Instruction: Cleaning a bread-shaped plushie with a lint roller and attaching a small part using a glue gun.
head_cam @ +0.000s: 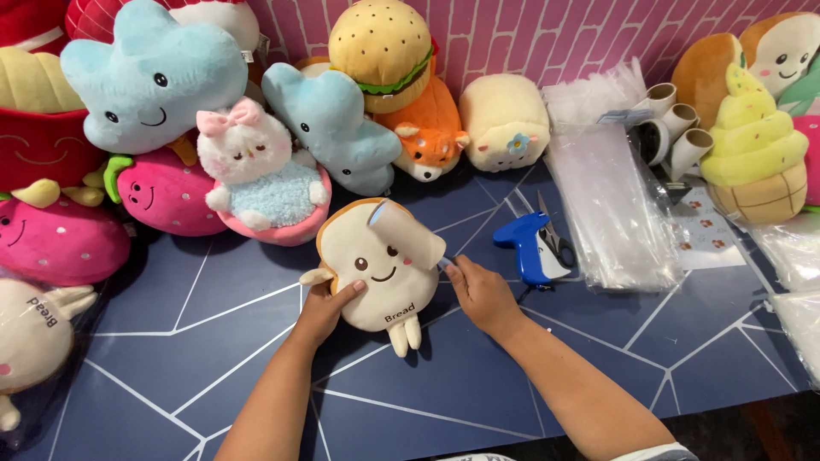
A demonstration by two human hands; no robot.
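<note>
A pile of clear plastic bags is spread near the far right of the dark blue table with white crack-like lines, and a small white sheet with orange pictures lies just to the right of it. More clear bags are seen at the right edge. Three cardboard tubes wrapped in white are stacked beyond the pile, against the pink brick-pattern wall.

Along the far edge soft toys are crowded: a pale blue cloud plush, a white kitten plush with a pink bow in a pink cup, a second blue plush, a burger plush, an orange fox plush, a cream loaf plush with a blue flower and a yellow-green ice-cream cone plush. Pink strawberry plushes are massed at the left edge. A blue tagging gun lies beside small scissors, between the bag pile and the hands.

Near the middle of the table a beige toast-shaped plush with a smiling face is held upright. Its lower left side is gripped by the left hand, thumb across the front. A pale tag at its right side is pinched by the fingertips of the right hand, which is closed on it just beside the plush.
</note>
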